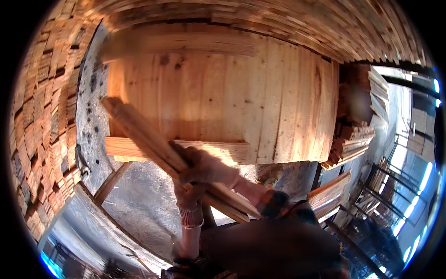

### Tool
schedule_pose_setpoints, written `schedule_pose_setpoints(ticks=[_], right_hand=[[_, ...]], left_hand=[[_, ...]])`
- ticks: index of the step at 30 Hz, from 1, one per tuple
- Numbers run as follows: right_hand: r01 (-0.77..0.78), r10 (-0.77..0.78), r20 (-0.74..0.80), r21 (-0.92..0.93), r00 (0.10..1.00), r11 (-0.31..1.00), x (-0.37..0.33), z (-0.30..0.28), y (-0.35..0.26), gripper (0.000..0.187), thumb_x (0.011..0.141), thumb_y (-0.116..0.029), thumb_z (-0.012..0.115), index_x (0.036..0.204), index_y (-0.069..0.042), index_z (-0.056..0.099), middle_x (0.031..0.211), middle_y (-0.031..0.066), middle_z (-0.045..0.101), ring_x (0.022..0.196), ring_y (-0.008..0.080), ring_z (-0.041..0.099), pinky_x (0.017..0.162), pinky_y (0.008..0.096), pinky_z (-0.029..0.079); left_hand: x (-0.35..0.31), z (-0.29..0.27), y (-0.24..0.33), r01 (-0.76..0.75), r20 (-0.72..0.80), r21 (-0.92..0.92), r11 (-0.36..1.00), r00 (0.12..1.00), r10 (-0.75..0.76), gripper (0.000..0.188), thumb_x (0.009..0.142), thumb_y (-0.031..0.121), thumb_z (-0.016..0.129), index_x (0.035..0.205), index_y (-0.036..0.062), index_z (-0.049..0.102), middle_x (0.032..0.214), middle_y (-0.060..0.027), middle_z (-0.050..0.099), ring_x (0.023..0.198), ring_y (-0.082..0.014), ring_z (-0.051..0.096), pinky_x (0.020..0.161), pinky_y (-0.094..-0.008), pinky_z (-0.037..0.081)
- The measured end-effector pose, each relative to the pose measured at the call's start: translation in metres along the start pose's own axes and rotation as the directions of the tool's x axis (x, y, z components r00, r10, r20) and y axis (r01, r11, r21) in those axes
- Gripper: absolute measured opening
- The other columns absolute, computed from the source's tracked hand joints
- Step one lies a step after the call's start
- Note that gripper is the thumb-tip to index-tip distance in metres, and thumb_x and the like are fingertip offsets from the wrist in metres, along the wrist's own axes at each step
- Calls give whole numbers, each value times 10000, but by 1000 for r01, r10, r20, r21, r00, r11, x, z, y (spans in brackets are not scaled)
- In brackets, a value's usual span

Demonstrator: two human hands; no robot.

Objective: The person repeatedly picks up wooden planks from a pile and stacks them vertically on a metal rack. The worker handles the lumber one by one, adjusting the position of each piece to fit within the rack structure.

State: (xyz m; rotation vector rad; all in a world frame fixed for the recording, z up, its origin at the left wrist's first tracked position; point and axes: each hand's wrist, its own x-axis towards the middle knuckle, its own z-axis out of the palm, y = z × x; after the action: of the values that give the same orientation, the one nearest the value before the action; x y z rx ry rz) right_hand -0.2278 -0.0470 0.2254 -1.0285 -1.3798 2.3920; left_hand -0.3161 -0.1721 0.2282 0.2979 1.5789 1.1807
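My gloved right hand (211, 167) is closed over the top of a small bundle of narrow wooden boards (144, 132). From below, my gloved left hand (188, 197) grips the same boards, close beside the right. The bundle slants from the upper left down toward my body. Under its far end lies a layer of pale boards (232, 102) set side by side. One loose board (125, 146) runs crosswise along the near edge of that layer, partly hidden by the bundle and my right hand. Another crosswise board (186, 43) lies along the far edge, blurred at its left end.
A tall stack of wood with its ends showing (46, 111) stands at the left, beside a spotted grey panel (91, 107). More stacked boards (288, 23) line the far side. At the right are a smaller wood pile (350, 144) and dark racks (385, 190).
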Motion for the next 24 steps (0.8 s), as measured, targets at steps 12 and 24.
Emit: schedule_pose_setpoints(ticks=[12, 24], right_hand=[[-376, -529, -212, -899, 822, -223, -82, -337, 10, 574, 804, -238, 649, 1351, -293, 483, 1134, 112, 530, 1028, 284, 524, 855, 437, 397], [-326, -615, -289, -944, 733, 54, -54, -402, 32, 373, 771, -213, 616, 1127, -319, 653, 938, 18, 641, 908, 251, 564, 842, 397, 417]], left_hand=[[153, 121, -28, 6, 60, 996, -94, 727, 684, 644, 760, 304, 663, 1329, 104, 436, 1119, -142, 531, 927, -291, 590, 761, -421, 515], [162, 109, -58, -29, -55, 990, 135, 816, 575, 753, 831, 440, 603, 1460, 181, 280, 1173, -217, 487, 876, -307, 625, 662, -426, 550]])
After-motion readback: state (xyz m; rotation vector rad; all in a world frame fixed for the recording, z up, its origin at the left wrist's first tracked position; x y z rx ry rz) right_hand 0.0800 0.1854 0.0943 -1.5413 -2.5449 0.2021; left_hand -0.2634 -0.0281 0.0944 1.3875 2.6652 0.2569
